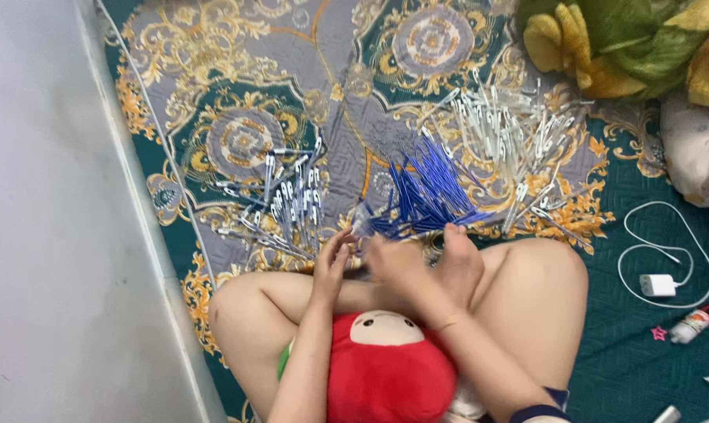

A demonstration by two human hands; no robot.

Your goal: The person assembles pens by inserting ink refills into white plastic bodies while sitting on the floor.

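Clear pen barrel (360, 225), left hand (331, 266), right hand (397, 262)

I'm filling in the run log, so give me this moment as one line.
left hand and right hand: together on small clear part | blue refills ahead | finished pens left | clear barrels right

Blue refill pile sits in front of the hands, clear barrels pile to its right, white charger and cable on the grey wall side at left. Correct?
Not quite. In the head view the white charger and cable lie on the teal mat at the right, away from the grey wall. The rest holds: the blue refill pile is in front of the hands, the clear barrels pile to its right.
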